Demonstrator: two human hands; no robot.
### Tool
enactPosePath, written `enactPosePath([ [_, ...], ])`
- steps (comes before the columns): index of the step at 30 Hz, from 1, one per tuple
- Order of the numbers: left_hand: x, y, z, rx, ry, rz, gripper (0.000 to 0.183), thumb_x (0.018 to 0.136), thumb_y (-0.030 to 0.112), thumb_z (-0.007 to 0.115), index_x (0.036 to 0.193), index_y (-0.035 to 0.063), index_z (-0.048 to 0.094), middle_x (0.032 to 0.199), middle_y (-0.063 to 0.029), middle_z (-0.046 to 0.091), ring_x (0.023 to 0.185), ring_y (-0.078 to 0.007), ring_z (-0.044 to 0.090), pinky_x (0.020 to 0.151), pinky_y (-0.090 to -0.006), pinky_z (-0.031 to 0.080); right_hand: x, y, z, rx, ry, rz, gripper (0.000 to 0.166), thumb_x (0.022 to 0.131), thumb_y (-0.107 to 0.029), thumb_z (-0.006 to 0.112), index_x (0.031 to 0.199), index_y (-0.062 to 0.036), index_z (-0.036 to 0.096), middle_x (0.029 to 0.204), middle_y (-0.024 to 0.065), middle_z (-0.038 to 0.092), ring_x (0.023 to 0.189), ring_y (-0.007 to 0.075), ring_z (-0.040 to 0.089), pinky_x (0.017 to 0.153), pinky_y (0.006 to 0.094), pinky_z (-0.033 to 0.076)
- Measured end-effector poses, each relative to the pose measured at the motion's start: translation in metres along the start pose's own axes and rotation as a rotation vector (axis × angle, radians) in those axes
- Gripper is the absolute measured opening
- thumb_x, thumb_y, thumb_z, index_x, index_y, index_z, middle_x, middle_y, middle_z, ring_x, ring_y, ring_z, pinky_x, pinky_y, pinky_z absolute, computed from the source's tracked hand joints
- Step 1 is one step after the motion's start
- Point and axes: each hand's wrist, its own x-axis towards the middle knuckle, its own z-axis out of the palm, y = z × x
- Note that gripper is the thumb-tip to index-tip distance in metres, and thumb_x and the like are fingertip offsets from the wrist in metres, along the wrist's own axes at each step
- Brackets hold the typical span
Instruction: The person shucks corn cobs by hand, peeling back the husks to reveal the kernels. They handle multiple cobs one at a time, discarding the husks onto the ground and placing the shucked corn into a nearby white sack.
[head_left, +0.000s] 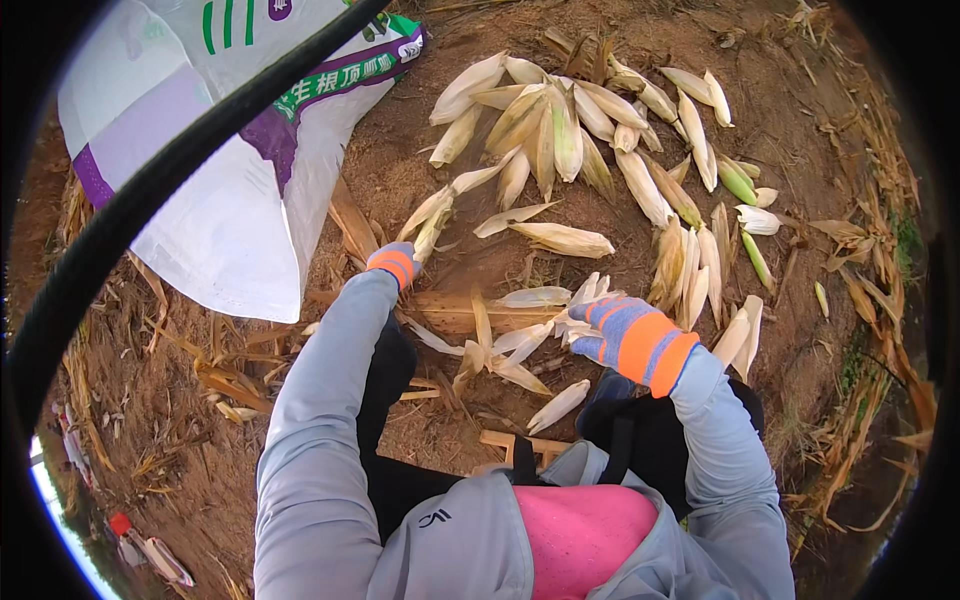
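Both of my hands wear knitted gloves banded in grey-blue and orange. My left hand (394, 262) is beside the lower end of a husked-over ear of corn (433, 229). Its fingers are mostly hidden, so whether it grips that ear is unclear. To the right, my right hand (628, 336) curls around pale corn husk leaves (574, 330), which show between thumb and fingers. Torn husks (517, 352) lie spread on the soil just left of it. One ear in its husk (566, 238) rests on the ground beyond the hands.
A pile of unshucked corn ears (555, 127) lies ahead, trailing down the right side. At the upper left spreads a printed plastic sack (217, 247), crossed by a black cable (187, 135). Dry stalks (862, 247) line the right edge. A wooden piece (495, 439) sits between my legs.
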Motion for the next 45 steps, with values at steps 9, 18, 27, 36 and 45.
enactPosePath([
  [9,0.055,0.031,0.057,0.028,0.326,-0.352,0.038,0.063,0.031,0.069,0.092,0.0086,0.058,0.100,-0.0109,0.052,0.092,-0.0261,0.054,0.076,-0.0343,0.046,0.000,0.005,0.013,-0.045,-0.099,0.001,0.042,0.075,-0.037,0.056,0.105,-0.0076,0.055,0.082,0.0144,0.058,0.079,0.0305,0.055,0.073,0.0385,0.041],
  [18,0.063,0.001,0.023,-0.286,-0.034,-0.336,0.056,0.060,0.035,0.068,0.102,0.0008,0.056,0.099,-0.0176,0.057,0.095,-0.0287,0.055,0.080,-0.0325,0.044,-0.004,0.001,0.010,-0.014,-0.056,0.005,0.044,0.075,-0.038,0.057,0.107,-0.0069,0.054,0.083,0.0151,0.058,0.081,0.0316,0.054,0.075,0.0399,0.041],
  [27,-0.021,0.024,-0.091,-0.221,0.127,0.262,0.047,0.064,0.027,0.065,0.099,-0.0027,0.055,0.084,-0.0176,0.060,0.077,-0.0273,0.058,0.070,-0.0328,0.045,0.000,0.002,-0.001,-0.013,0.180,0.032,0.034,0.077,-0.035,0.054,0.095,-0.0064,0.055,0.087,0.0155,0.059,0.084,0.0329,0.055,0.075,0.0399,0.043],
  [36,-0.147,0.160,-0.144,0.341,0.208,0.488,0.043,0.056,0.024,0.068,0.096,0.0092,0.059,0.092,-0.0143,0.049,0.088,-0.0297,0.051,0.076,-0.0370,0.044,-0.006,-0.002,-0.018,-0.092,0.735,-0.098,0.037,0.071,-0.034,0.062,0.098,-0.0081,0.057,0.085,0.0127,0.060,0.081,0.0293,0.056,0.074,0.0364,0.043],
  [45,-0.184,0.186,-0.142,0.517,0.328,0.489,0.039,0.057,0.016,0.065,0.096,0.0119,0.060,0.096,-0.0130,0.051,0.089,-0.0300,0.051,0.073,-0.0369,0.044,-0.001,-0.025,0.024,0.058,0.313,0.126,0.053,0.073,-0.048,0.057,0.100,-0.0026,0.053,0.085,0.0175,0.060,0.080,0.0343,0.058,0.071,0.0391,0.045],
])
